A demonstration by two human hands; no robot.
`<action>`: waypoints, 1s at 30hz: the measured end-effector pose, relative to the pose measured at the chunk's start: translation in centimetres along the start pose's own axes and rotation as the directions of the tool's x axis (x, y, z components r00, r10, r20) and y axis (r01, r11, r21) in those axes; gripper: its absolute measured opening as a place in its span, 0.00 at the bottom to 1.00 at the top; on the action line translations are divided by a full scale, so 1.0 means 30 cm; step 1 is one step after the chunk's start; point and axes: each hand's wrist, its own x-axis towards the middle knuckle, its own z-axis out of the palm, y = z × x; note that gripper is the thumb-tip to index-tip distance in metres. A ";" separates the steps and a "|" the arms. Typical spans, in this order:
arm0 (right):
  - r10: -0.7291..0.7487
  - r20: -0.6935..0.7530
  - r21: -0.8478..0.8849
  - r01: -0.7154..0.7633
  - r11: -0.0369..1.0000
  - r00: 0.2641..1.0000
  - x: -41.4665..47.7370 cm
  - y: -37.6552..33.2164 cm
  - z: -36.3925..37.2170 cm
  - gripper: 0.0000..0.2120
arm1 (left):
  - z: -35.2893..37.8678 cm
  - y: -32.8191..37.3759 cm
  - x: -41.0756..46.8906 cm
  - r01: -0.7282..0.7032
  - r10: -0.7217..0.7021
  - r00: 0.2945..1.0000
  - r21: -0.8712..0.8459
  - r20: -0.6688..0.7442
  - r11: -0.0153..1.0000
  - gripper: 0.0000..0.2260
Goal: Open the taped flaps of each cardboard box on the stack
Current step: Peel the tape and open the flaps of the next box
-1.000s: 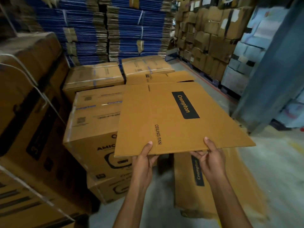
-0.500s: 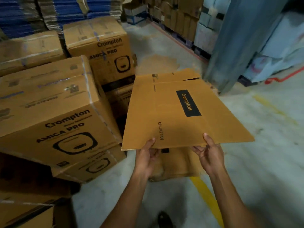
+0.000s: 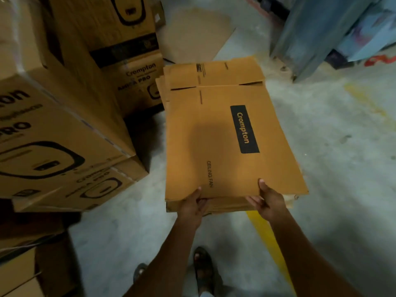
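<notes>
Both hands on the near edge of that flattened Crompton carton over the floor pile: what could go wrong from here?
1. The left hand and right hand grip only the near edge of the flattened carton; its far end is unsupported, so it may sag or land askew on the pile of flat cartons.
2. Fingers under that edge could get pinched against the pile.
3. The pile sits close to the foot, a possible trip hazard.

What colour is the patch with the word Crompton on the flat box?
Black, with orange-brown letters, on the flat box; the head view shows it.
</notes>
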 end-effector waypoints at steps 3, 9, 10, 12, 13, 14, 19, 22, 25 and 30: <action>0.047 -0.062 -0.068 -0.051 0.996 0.997 0.083 0.019 -0.002 0.11 | -0.011 -0.030 0.087 0.082 -0.083 0.996 -0.018 -0.029 0.996 0.20; 0.074 0.005 -0.177 -0.072 0.982 0.997 0.085 0.070 -0.040 0.15 | -0.108 -0.020 0.108 0.097 -0.105 0.994 0.218 0.028 0.971 0.05; 0.081 0.022 -0.196 -0.075 0.978 0.997 0.059 0.082 -0.036 0.15 | -0.122 -0.009 0.092 0.065 -0.076 0.997 0.260 0.031 0.963 0.04; 0.069 0.084 -0.212 -0.050 0.976 0.994 -0.008 0.113 0.013 0.14 | -0.148 0.040 0.030 -0.023 0.008 0.999 0.291 0.053 0.957 0.06; 0.055 0.118 -0.217 -0.028 0.976 0.991 -0.045 0.129 0.060 0.13 | -0.160 0.076 -0.010 -0.073 0.056 0.996 0.293 0.066 0.953 0.07; 0.042 0.153 -0.231 -0.005 0.973 0.987 -0.080 0.149 0.117 0.11 | -0.178 0.116 -0.043 -0.122 0.107 0.992 0.300 0.066 0.946 0.07; 0.023 0.390 -0.479 0.182 0.859 0.920 -0.292 0.308 0.490 0.08 | -0.374 0.339 -0.202 -0.328 0.342 0.940 0.247 -0.016 0.912 0.11; 0.092 0.556 -0.574 0.301 0.761 0.826 -0.479 0.473 0.719 0.06 | -0.600 0.463 -0.319 -0.405 0.424 0.897 0.152 -0.124 0.902 0.09; 0.208 0.673 -0.634 0.410 0.656 0.710 -0.662 0.694 0.891 0.07 | -0.888 0.519 -0.458 -0.498 0.492 0.829 0.051 -0.266 0.866 0.09; 0.420 0.680 -0.731 0.508 0.455 0.601 -0.927 1.125 1.012 0.09 | -1.391 0.434 -0.644 -0.605 0.448 0.722 -0.166 -0.527 0.779 0.06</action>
